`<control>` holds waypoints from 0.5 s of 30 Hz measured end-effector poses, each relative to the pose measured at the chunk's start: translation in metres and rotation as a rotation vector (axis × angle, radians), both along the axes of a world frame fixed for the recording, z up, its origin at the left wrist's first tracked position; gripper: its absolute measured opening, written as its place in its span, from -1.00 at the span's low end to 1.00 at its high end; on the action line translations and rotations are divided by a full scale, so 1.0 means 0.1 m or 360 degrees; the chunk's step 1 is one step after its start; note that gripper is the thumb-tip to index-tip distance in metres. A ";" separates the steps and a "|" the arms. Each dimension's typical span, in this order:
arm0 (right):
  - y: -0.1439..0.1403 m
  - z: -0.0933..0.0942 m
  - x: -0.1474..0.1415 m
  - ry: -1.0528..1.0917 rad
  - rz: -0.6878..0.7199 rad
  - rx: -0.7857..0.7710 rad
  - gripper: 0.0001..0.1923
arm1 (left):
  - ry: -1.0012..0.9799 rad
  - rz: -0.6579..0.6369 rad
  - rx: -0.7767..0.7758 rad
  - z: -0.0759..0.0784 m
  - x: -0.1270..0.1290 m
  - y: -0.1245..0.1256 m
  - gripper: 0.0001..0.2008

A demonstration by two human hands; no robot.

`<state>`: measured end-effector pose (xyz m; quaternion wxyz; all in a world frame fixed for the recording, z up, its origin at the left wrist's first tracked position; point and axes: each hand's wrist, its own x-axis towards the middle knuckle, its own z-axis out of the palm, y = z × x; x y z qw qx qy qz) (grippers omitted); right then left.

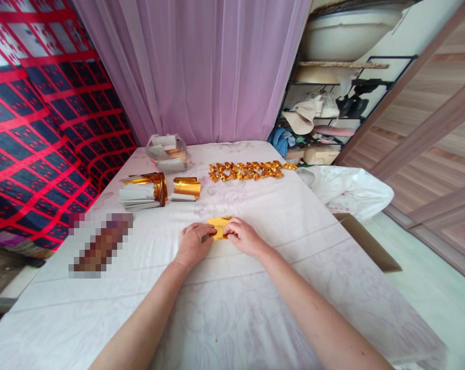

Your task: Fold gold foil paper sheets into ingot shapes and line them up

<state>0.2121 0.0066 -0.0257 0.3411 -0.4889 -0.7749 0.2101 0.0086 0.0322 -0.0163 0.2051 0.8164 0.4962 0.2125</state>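
Observation:
A small sheet of gold foil paper (219,226) lies on the white cloth-covered table (255,288), pinched from both sides. My left hand (194,243) grips its left edge and my right hand (243,236) grips its right edge. Farther back, a row of several folded gold paper pieces (248,170) stretches across the table. To the left of it lie a curled stack of gold-and-white foil sheets (143,191) and a smaller curled gold sheet (186,187).
A clear plastic bag with paper slips (167,152) sits at the table's far end before a lilac curtain. A red-and-black checked cloth hangs left. A white plastic bag (348,191), a cardboard piece (367,241) and a cluttered shelf stand right.

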 end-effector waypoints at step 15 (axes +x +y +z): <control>-0.10 0.06 -0.18 -0.0371 -0.0471 -0.0062 -0.90 | -0.0028 -0.0028 -0.0015 -0.01 -0.01 0.00 -0.72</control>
